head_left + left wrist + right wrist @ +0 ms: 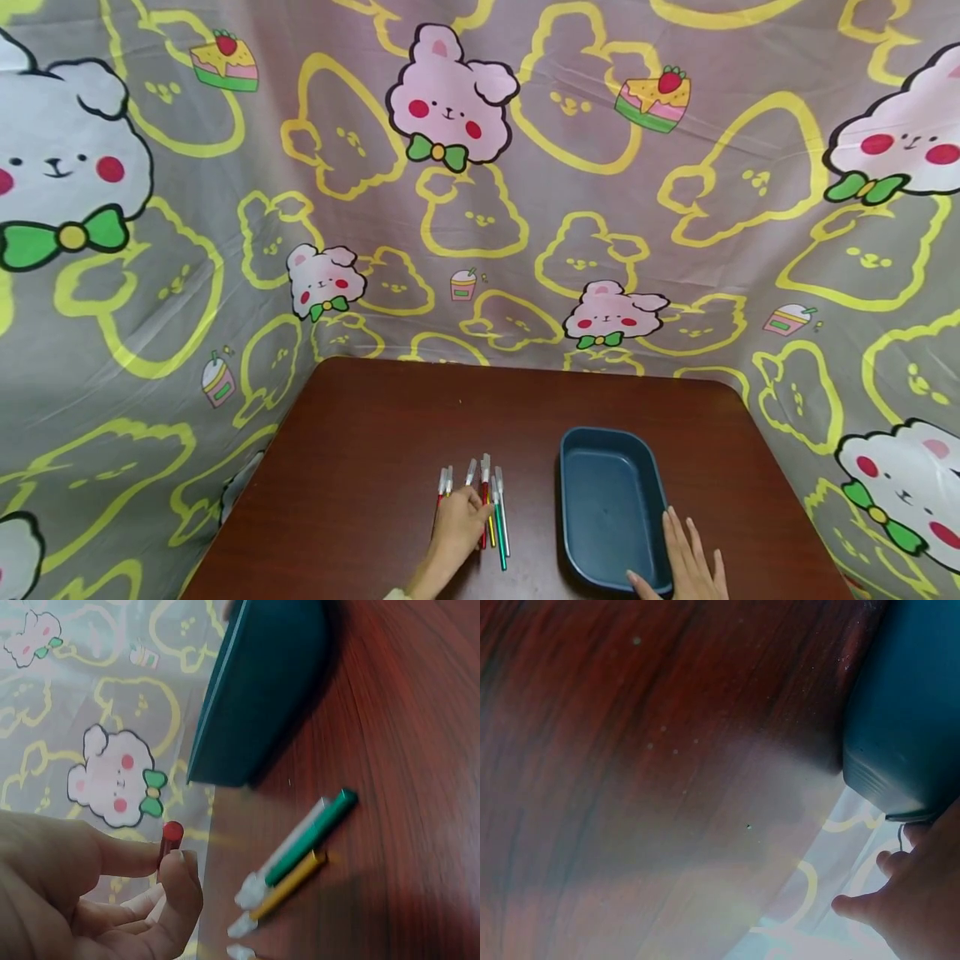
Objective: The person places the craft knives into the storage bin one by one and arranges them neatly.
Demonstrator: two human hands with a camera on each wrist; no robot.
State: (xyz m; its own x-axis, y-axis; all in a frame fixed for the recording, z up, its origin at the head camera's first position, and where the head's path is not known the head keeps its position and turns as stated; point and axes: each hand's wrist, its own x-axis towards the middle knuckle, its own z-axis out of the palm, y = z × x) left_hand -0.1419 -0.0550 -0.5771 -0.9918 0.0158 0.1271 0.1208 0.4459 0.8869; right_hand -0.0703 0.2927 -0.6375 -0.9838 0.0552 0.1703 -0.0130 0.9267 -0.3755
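My left hand (459, 525) pinches a red pen-shaped tool (172, 834) between thumb and fingers; its round red end shows in the left wrist view. Beside that hand lie more slim capped tools on the table: a green one (501, 533), a yellow one (289, 885) and a silver one (506, 521). Others, with clear caps (442, 478), are partly hidden behind the hand. A dark blue rectangular tray (611, 517) stands to the right. My right hand (690, 558), fingers extended and spread, touches its near right rim.
The brown wooden table (360, 467) has rounded far corners. Grey cloth (480, 200) printed with rabbits and yellow outlines hangs behind the table and along both sides.
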